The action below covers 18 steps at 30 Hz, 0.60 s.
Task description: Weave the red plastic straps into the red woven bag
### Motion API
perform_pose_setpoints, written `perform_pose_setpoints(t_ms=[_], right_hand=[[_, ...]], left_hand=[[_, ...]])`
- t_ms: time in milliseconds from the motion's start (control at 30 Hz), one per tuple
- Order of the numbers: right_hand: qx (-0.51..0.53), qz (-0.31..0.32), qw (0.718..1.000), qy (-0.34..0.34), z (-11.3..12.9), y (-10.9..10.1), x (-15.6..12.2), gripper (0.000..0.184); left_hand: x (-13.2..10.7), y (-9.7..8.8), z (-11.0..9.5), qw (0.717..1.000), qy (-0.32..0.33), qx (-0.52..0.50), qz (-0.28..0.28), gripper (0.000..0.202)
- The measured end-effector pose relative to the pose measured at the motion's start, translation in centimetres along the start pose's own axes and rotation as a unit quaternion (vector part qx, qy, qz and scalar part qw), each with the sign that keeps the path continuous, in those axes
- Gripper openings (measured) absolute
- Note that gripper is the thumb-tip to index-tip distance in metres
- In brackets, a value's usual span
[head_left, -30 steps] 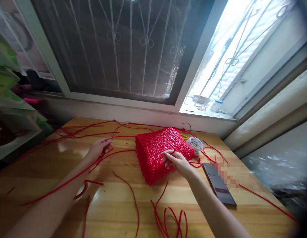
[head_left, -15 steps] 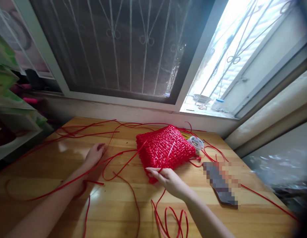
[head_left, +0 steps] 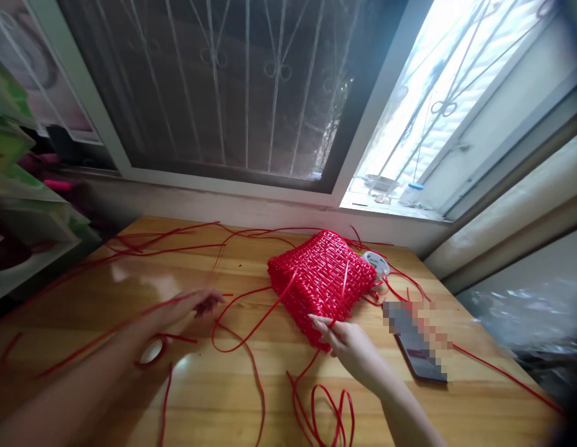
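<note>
We have a bright red bag-like piece of woven plastic strips (head_left: 311, 279) lying on a light brown wooden table (head_left: 214, 403), right of centre and below the window (head_left: 223, 93). Our right hand (head_left: 347, 338) is at its near edge, thumb and forefinger pinched together on a thin, glossy red strip (head_left: 332, 323) there. Our left hand (head_left: 205, 303) hangs over the wood to the left, apart from the woven piece; its fingers are curled and blurred, and we cannot tell whether they grip anything. A slack red loop (head_left: 248, 341) arcs from the woven face between our hands. Beside our left forearm sits a red ring-shaped roll (head_left: 162, 352); a white tape roll (head_left: 380, 266) stands just behind the woven piece, and a flat dark phone (head_left: 421, 363) lies to its right, partly pixelated.
</note>
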State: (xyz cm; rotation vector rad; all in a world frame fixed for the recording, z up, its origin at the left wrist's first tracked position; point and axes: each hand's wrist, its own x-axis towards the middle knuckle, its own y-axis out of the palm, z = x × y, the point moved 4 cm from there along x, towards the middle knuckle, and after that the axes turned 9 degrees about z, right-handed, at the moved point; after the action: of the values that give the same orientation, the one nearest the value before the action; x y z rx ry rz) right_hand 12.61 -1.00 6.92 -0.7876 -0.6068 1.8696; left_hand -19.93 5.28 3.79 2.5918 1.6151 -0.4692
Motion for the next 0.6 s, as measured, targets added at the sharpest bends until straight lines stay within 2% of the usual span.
perform_pose_setpoints(t_ms=[67, 133, 167, 233, 267, 300, 333, 367, 400, 500, 600], right_hand=[[-0.005, 0.005, 1.000, 0.008, 0.0, -0.1, 0.0, 0.046], [-0.008, 0.010, 1.000, 0.013, 0.1, -0.1, 0.1, 0.047], [-0.006, 0.012, 1.000, 0.012, 0.0, -0.1, 0.2, 0.047], [0.003, 0.012, 1.000, 0.005, -0.1, 0.1, 0.5, 0.047], [0.009, 0.010, 1.000, -0.001, -0.2, 0.2, 0.6, 0.046], [0.014, 0.006, 1.000, -0.007, -0.4, 0.3, 0.7, 0.046], [0.018, 0.002, 1.000, -0.012, -0.5, 0.5, 0.8, 0.045], [0.019, -0.003, 1.000, -0.016, -0.8, 0.7, 0.9, 0.044], [0.021, -0.007, 1.000, -0.018, -1.0, 0.9, 0.9, 0.044], [0.042, -0.014, 0.999, -0.019, -1.6, 1.4, 0.9, 0.044], [0.086, 0.004, 0.996, -0.031, -1.8, 1.8, 0.8, 0.044]], left_hand=[[1.4, -0.2, -1.3, 0.996, 0.005, -0.091, 0.023, 0.045], [2.7, 0.2, -3.2, 0.989, -0.014, -0.124, 0.085, 0.052], [3.3, 0.5, -4.4, 0.987, -0.023, -0.119, 0.104, 0.053], [4.4, 2.1, -6.1, 0.973, -0.107, -0.048, 0.199, 0.054], [5.1, 2.7, -6.8, 0.966, -0.140, -0.008, 0.218, 0.053], [6.0, 3.1, -7.3, 0.962, -0.171, 0.036, 0.208, 0.046], [7.1, 2.9, -7.6, 0.967, -0.188, 0.085, 0.149, 0.038], [8.3, 2.4, -8.0, 0.973, -0.181, 0.128, 0.056, 0.032], [9.5, 2.3, -8.1, 0.975, -0.170, 0.140, 0.018, 0.028], [12.1, 1.1, -7.5, 0.976, -0.129, 0.165, -0.065, 0.022], [12.4, -0.3, -6.6, 0.963, -0.090, 0.198, -0.158, 0.011]])
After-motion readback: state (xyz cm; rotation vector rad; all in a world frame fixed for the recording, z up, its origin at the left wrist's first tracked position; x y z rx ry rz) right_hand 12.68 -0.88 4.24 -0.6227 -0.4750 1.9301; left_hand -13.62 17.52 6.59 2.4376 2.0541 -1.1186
